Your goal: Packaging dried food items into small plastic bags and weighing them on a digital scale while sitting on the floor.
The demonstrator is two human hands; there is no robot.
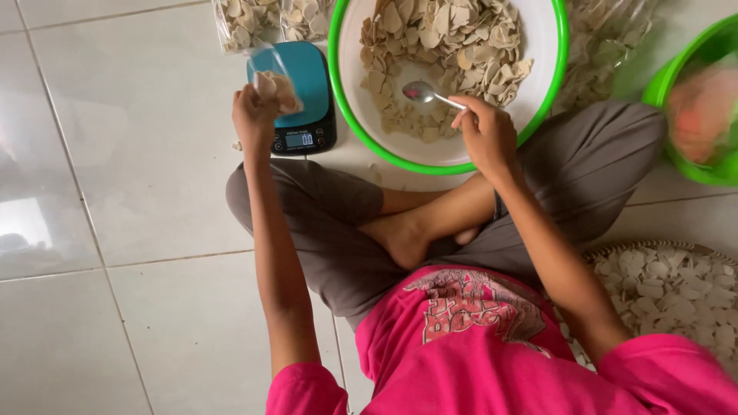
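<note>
I sit cross-legged on a tiled floor. My left hand (252, 115) grips a small clear plastic bag (278, 86) partly filled with pale chips, resting on a teal kitchen scale (311, 84). My right hand (486, 132) holds a metal spoon (421, 92) by its handle; the spoon's bowl hovers inside a large white basin with a green rim (538, 46). The basin holds a heap of beige cracker chips (446, 38), mostly on its far side.
Filled clear bags of chips (265, 19) lie beyond the scale, and more bags (607, 38) lie right of the basin. A green tub (696, 107) stands at the far right. A woven tray of white chips (676, 284) sits by my right knee.
</note>
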